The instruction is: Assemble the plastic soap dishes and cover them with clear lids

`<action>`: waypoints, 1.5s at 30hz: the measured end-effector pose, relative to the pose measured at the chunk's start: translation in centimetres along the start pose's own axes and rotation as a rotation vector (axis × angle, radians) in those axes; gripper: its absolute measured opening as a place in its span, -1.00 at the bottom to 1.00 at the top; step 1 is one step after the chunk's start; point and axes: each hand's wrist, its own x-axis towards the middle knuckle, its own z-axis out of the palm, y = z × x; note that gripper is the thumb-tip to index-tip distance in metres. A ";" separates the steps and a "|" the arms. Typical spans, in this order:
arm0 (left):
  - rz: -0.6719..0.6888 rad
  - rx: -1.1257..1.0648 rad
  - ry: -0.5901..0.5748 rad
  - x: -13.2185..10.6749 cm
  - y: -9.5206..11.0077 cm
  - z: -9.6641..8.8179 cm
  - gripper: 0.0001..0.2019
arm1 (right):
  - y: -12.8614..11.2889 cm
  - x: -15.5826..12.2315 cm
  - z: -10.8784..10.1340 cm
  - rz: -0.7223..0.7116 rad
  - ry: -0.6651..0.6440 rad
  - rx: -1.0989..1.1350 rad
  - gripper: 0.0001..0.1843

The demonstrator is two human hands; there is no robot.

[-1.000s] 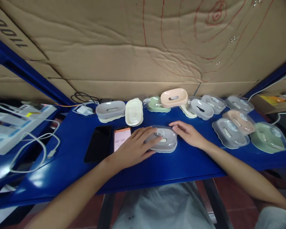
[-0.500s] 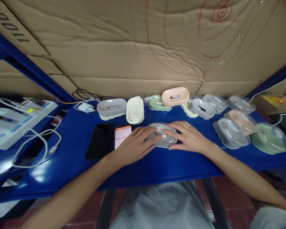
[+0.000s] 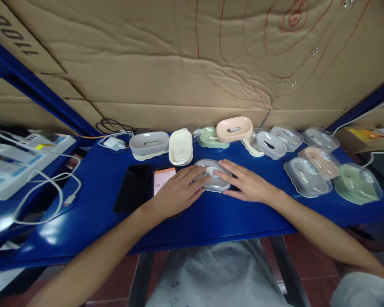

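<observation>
Head view: we had our left hand [image 3: 182, 185] and right hand [image 3: 249, 182] spread on a gray box [image 3: 216, 185] on the blue table [image 3: 211, 224], but couldn't tell if they pinched. It looked light, stiff, slippery; its ends seemed best.

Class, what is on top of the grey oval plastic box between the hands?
A clear plastic lid bearing a white printed label; the left hand and right hand rest fingers on it. Whatever lies beneath those fingers is covered and cannot be seen.
</observation>
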 end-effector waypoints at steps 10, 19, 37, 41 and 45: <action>-0.050 -0.073 0.019 0.1 -0.3 0.1 -0.61 | 0.5 0.0 0.4 0.028 0.035 0.132 -0.29; -0.081 -0.012 0.037 0.2 -0.4 0.1 -0.67 | 0.6 0.3 0.9 0.057 0.015 0.148 -0.24; -0.082 0.034 0.113 0.3 0.4 -0.3 -0.56 | -0.9 -0.5 -1.8 0.164 0.074 0.034 -0.19; -0.089 0.029 0.149 0.4 0.7 -1.0 -0.60 | -0.2 -4.7 -6.5 0.323 0.219 -0.098 -0.21; -0.079 0.008 0.118 0.3 0.8 -0.6 -0.67 | 3.6 -12.3 -10.5 0.564 0.441 -0.405 -0.18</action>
